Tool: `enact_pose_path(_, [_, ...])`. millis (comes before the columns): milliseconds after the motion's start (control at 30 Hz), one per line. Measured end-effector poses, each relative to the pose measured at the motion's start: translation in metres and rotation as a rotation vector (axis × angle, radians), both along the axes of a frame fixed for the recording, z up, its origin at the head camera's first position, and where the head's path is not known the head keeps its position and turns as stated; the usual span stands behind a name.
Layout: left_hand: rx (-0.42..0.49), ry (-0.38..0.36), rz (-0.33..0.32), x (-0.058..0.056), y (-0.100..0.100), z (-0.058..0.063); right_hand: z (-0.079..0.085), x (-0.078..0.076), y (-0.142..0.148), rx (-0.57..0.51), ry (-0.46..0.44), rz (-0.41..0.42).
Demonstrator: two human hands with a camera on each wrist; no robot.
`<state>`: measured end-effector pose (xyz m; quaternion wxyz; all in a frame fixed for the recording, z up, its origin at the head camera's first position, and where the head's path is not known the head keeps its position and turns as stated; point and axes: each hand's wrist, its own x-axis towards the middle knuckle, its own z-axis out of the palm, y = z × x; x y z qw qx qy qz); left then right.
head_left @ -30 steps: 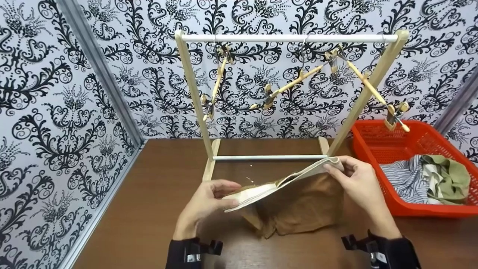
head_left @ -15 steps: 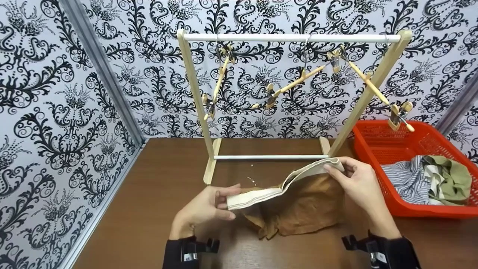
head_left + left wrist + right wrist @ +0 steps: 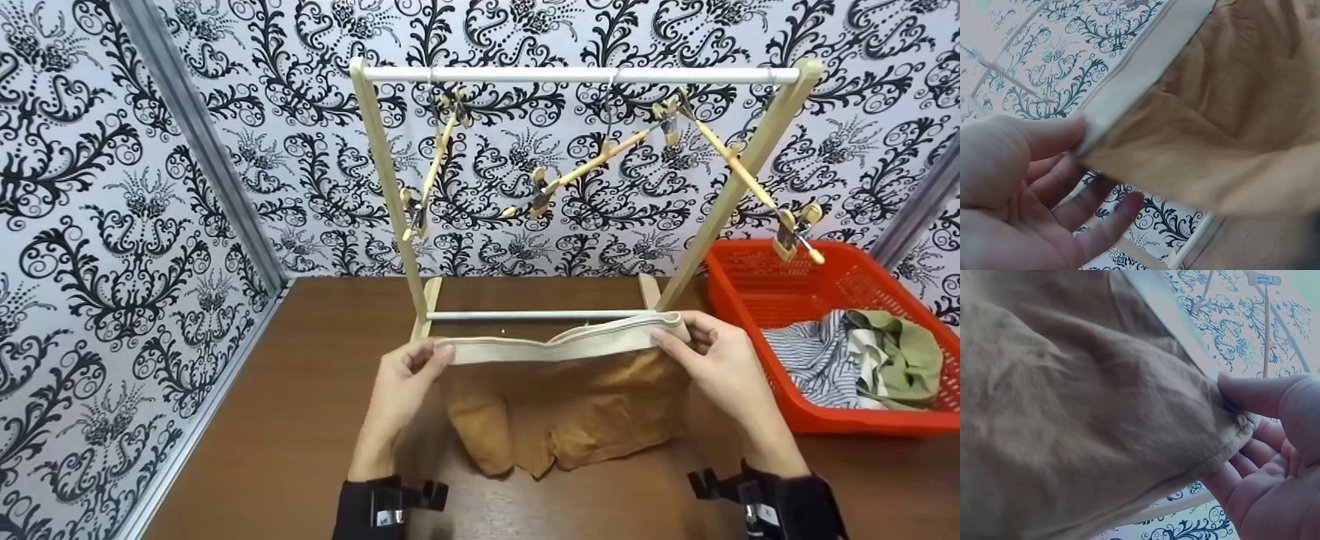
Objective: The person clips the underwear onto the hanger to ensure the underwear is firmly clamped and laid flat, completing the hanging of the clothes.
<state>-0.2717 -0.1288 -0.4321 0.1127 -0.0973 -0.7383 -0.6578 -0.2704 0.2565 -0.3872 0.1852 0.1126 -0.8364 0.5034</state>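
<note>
A pair of brown shorts (image 3: 622,397) with a cream waistband (image 3: 502,351) hangs between my two hands, its legs close over the table. My left hand (image 3: 401,390) pinches the left end of the waistband between thumb and fingers. At the other end, my right hand (image 3: 720,367) grips the waistband's right corner, thumb in front. In the left wrist view the thumb presses on the cream band while the other fingers (image 3: 1106,225) spread behind the cloth. The right wrist view shows the brown fabric (image 3: 1084,405) draping from the pinched corner.
Beyond the shorts stands a wooden rack (image 3: 386,172) with a white top rail (image 3: 525,74). Several clip hangers, one in the middle (image 3: 600,161), hang at slants from it. At right, a red basket (image 3: 750,345) holds striped cloth (image 3: 814,360) and green cloth (image 3: 904,352).
My left hand has risen with its end of the waistband, taking a fresh pinch on the corner. The band is now nearly level and the left leg has unfolded downward. The right hand stays put.
</note>
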Motion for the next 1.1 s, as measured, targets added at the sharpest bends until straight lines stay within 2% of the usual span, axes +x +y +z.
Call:
enact_pose_path(100, [0.051,0.026,0.046,0.003,0.002,0.008,0.003,0.002,0.001,-0.008,-0.025,0.026])
enact_pose_path(267, [0.102,0.095,0.1,0.014,0.002,0.028,0.013,0.007,0.006,-0.029,-0.104,0.053])
enact_pose_path(467, [0.136,0.107,0.145,0.023,0.001,0.044,0.019,0.013,0.012,-0.259,-0.279,0.185])
enact_pose_path(533, [0.154,0.096,0.148,0.023,0.002,0.046,0.018,0.011,0.014,-0.285,-0.318,0.204])
enact_pose_path(567, [0.156,0.092,0.149,0.022,0.002,0.045,0.016,0.01,0.015,-0.266,-0.322,0.207])
enact_pose_path(700, [0.104,0.083,0.143,0.013,0.003,0.035,0.004,0.0,0.015,-0.141,-0.311,0.198])
enact_pose_path(900, [-0.103,0.094,0.121,-0.006,0.003,0.002,-0.024,-0.017,0.015,0.119,-0.235,0.154])
enact_pose_path(1000, [-0.191,0.07,0.143,-0.013,0.005,-0.011,-0.035,-0.023,0.014,0.213,-0.209,0.11])
enact_pose_path(1100, [-0.235,0.043,0.175,-0.017,0.006,-0.02,-0.043,-0.028,0.013,0.265,-0.195,0.086])
